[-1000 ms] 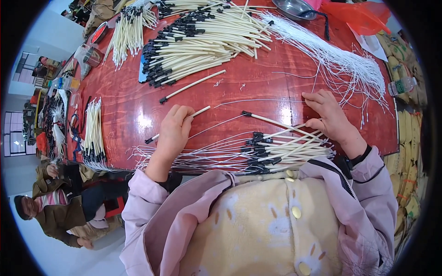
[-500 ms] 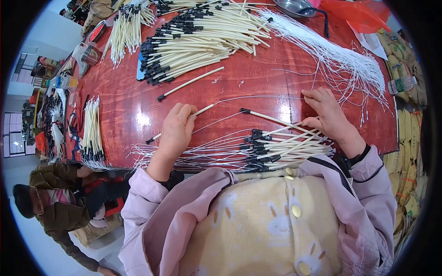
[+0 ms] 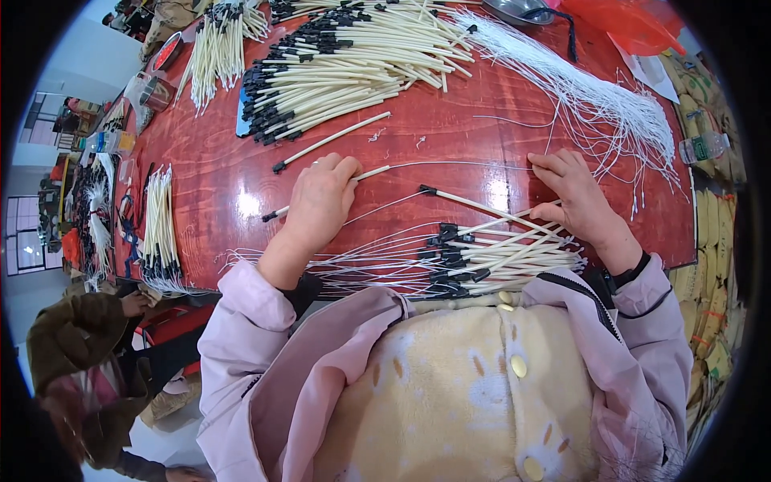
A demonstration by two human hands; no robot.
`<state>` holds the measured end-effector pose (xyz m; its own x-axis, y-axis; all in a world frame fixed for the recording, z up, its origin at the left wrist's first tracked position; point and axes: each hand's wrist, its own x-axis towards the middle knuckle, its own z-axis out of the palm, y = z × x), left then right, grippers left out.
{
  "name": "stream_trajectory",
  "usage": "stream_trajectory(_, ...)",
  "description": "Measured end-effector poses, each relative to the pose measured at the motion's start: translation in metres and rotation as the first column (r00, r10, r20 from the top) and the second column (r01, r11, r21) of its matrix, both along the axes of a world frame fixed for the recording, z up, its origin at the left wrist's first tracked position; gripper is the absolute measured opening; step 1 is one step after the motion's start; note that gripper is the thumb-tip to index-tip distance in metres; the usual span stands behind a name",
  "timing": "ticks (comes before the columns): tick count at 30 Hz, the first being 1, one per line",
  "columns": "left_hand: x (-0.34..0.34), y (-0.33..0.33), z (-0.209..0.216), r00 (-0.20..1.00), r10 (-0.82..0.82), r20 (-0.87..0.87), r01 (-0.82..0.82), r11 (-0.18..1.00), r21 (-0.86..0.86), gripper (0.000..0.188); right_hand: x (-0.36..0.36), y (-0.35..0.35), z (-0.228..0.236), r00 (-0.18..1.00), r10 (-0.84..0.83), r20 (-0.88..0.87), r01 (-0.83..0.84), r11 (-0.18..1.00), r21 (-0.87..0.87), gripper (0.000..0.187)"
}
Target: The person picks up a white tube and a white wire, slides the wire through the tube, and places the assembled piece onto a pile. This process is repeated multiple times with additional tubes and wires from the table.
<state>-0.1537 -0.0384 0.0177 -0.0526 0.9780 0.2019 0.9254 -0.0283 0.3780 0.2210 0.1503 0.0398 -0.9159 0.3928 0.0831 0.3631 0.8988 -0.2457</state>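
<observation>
Item: one cream tube with black end cap (image 3: 321, 198), pinned under my left hand (image 3: 320, 201), its thin white wire (image 3: 450, 165) pinched taut by my right hand (image 3: 574, 197), just beyond the finished bundle (image 3: 490, 257) so strands stay untangled.

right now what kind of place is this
Most likely a small workshop for hand assembly. The red table bears piles of cream tubes with black ends and a bundle of white wires. The left hand holds one tube; another person sits nearby.
</observation>
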Motion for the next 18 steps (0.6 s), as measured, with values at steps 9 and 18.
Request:
stream_trajectory(9,0.071,0.091,-0.010,0.964,-0.261,-0.048,0.260,0.965,-0.014,0.008,-0.019,-0.013,-0.001,0.992,0.062,0.111,-0.065,0.998,0.022,0.089)
stream_trajectory(18,0.105,0.065,0.030,0.962,-0.192,-0.192,0.189,0.981,-0.034,0.019,-0.020,0.004,-0.016,0.994,-0.015,-0.110,0.028,0.992,0.124,0.084)
